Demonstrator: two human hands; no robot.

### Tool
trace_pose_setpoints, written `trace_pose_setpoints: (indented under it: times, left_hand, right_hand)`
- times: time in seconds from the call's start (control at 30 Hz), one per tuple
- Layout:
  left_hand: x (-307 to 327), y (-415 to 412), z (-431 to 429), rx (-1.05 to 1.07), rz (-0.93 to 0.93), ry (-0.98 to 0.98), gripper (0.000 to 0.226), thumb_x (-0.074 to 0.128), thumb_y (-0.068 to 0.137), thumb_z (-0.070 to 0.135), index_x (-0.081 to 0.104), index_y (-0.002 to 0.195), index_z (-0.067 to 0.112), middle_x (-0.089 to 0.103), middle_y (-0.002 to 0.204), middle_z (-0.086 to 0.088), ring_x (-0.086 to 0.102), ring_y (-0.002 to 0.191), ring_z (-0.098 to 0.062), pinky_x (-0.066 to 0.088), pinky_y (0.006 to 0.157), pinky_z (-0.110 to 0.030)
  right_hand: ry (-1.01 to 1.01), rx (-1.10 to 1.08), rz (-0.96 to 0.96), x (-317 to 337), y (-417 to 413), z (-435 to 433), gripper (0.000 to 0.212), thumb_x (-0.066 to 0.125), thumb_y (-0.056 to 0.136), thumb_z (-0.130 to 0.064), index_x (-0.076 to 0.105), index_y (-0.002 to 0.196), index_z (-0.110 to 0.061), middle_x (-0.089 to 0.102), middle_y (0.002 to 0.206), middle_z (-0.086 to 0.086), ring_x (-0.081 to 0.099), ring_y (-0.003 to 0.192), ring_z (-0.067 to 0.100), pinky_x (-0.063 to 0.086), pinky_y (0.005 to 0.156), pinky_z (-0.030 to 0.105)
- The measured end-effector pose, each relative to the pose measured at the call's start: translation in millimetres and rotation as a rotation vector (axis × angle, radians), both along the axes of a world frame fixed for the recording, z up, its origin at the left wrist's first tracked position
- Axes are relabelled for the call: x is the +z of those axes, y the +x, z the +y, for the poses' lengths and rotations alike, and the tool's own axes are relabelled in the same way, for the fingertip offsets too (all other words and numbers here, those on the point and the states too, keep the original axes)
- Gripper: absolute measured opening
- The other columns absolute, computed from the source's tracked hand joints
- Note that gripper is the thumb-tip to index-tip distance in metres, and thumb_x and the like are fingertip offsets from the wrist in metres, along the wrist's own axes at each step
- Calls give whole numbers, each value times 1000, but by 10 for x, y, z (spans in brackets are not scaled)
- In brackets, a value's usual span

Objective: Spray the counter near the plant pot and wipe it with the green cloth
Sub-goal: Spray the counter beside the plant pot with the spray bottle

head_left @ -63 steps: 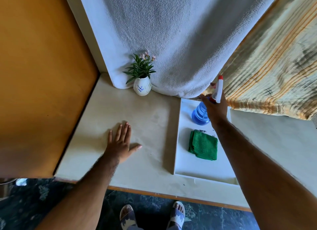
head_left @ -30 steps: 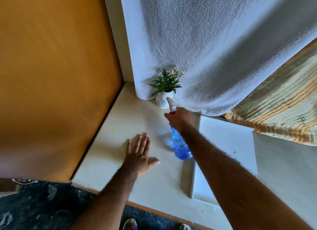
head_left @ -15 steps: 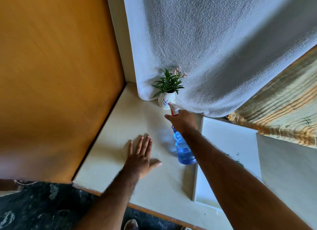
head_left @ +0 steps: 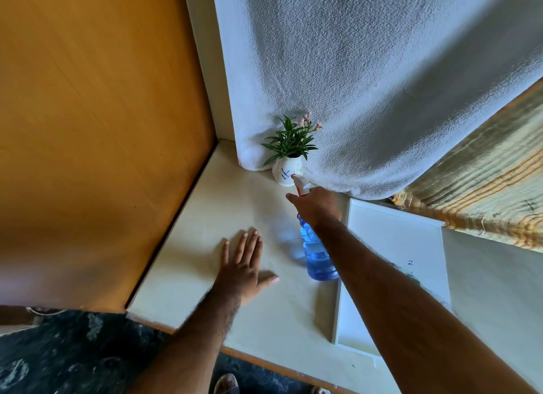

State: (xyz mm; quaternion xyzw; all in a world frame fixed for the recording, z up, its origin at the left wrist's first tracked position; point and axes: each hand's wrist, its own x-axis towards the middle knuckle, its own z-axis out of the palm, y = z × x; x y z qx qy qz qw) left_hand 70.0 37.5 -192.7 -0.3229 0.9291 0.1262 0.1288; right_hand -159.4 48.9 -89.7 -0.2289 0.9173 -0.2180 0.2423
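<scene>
Right hand (head_left: pixel 318 207) clamped round the neck of the blue bottle (head_left: pixel 318 258), forefinger out along the red and white trigger head; nozzle (head_left: pixel 298 182) points at the pot (head_left: pixel 286 173) and sits just beside it, touching or not cannot be told. Bottle tilted, base toward the person, held above the bench (head_left: pixel 235 205); faint blue cast on the surface left of it. Left hand (head_left: pixel 245 271) flat on the bench, palm down, fingers together, thumb splayed right, holding nothing, near the bottle but apart from it. Pot white with blue marks, green leaves and pale pink flowers, standing in the back corner against the hanging white towel (head_left: pixel 367 85). White tray (head_left: pixel 396 241) on the bench right of the bottle, mostly crossed by the right forearm. Cloth (head_left: pixel 413 280): only a sliver of green shows on the tray at the arm's far edge, rest hidden. Striped fabric (head_left: pixel 484 193) hangs right of the towel; orange panel (head_left: pixel 97 129) on the left
</scene>
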Motion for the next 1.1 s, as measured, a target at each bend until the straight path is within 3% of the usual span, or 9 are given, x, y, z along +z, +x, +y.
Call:
trace_pose_setpoints:
  times: [0.17, 0.27, 0.43, 0.5, 0.63, 0.83, 0.93, 1.0, 1.1]
  left_hand:
    - [8, 6, -3, -1, 3, 14, 106, 27, 90, 82, -17, 161, 17, -28, 170, 1, -25, 158, -22, -23, 121, -57]
    - [11, 13, -3, -7, 7, 14, 106, 25, 89, 83, -16, 161, 17, -27, 170, 0, -23, 158, -23, -20, 122, -57]
    - [18, 10, -1, -11, -18, 13, 106, 26, 90, 82, -17, 161, 16, -28, 170, -1, -23, 158, -23, -18, 123, -59]
    - [26, 12, 1, -8, -21, 14, 106, 26, 90, 82, -19, 161, 17, -29, 170, -1, -23, 158, -23, -18, 123, -58]
    - [62, 8, -1, -5, -41, 22, 105, 25, 91, 82, -21, 160, 17, -30, 170, 0, -25, 158, -21, -17, 124, -58]
    - [108, -9, 9, 1, -56, 45, 106, 26, 91, 81, -21, 159, 16, -30, 169, -1, -24, 158, -22, -17, 124, -57]
    - [110, -16, 0, -6, -92, 38, 110, 9, 82, 89, -23, 158, 16, -32, 168, -2, -24, 158, -22, -16, 124, -57]
    - [135, -14, 6, -6, -86, 54, 125, -14, 62, 95, -23, 158, 16, -34, 166, -2, -24, 158, -22, -16, 125, -57]
    - [157, -21, 12, -1, -85, 57, 139, -36, 43, 93, -25, 157, 15, -40, 160, -1, -24, 158, -21, -15, 125, -56]
  right_hand:
    - [-14, -38, 32, 23, 8, 27, 55, 58, 63, -71, 61, 65, -17, 72, 62, 2, 70, 71, 20, 57, 72, 30]
    - [-30, -29, 7, 58, 19, 49, 52, 58, 66, -67, 66, 70, -16, 73, 60, 2, 71, 68, 19, 60, 76, 34]
    - [-118, -66, 24, 162, 98, 135, 28, 60, 73, -46, 57, 63, -20, 75, 69, 5, 72, 75, 23, 60, 78, 37]
    - [-194, -78, 77, 233, 135, 171, 27, 59, 76, -43, 55, 63, -20, 75, 75, 6, 71, 78, 27, 59, 76, 36]
    - [-421, -154, 132, 457, 109, 274, 43, 55, 75, -57, 69, 79, -16, 74, 67, 6, 71, 71, 22, 59, 72, 37]
    - [-934, -347, 130, 753, -287, 584, 28, 74, 79, -48, 72, 92, -23, 75, 67, 1, 73, 65, 14, 61, 69, 37]
    - [-998, -352, 247, 767, -499, 772, 21, 72, 83, -38, 71, 101, -26, 75, 74, 0, 74, 73, 13, 61, 74, 36]
    - [-1024, -353, 287, 725, -604, 923, 16, 69, 84, -31, 70, 100, -28, 74, 75, -2, 74, 75, 16, 60, 74, 38]
    - [-1032, -388, 310, 628, -749, 1168, 11, 69, 84, -35, 68, 95, -33, 71, 70, -4, 73, 71, 16, 58, 67, 32]
